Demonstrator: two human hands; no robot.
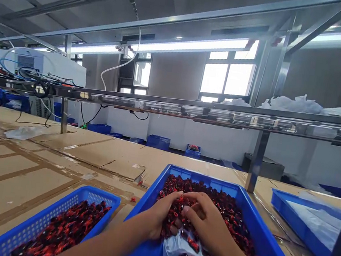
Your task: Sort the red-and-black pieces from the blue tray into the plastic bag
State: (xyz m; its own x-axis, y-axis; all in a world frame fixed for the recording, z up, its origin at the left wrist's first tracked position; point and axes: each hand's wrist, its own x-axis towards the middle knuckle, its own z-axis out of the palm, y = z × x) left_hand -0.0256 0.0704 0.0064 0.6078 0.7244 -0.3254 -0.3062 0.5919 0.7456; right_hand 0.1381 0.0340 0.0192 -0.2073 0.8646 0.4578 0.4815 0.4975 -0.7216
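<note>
Both hands are inside a large blue tray [271, 242] filled with small, glossy red-and-black pieces [229, 208]. My left hand [160, 215] is curled, its thumb and index finger closed on a small red-and-black piece near the middle of the pile. Facing it, my right hand [204, 220] is bent with its index finger touching the same spot and its thumb curled inward. The fingers partly hide what lies between them. Below the hands, a white plastic bag [172, 249] lies in the tray with more of these pieces on it.
At left stands a perforated blue basket [101, 196] holding similar pieces. Another blue tray [296, 216] with white sheeting is at right. A metal post [257, 162] rises behind the large tray, carrying a shelf rail [173, 105]. Taped cardboard [94, 148] covers the table.
</note>
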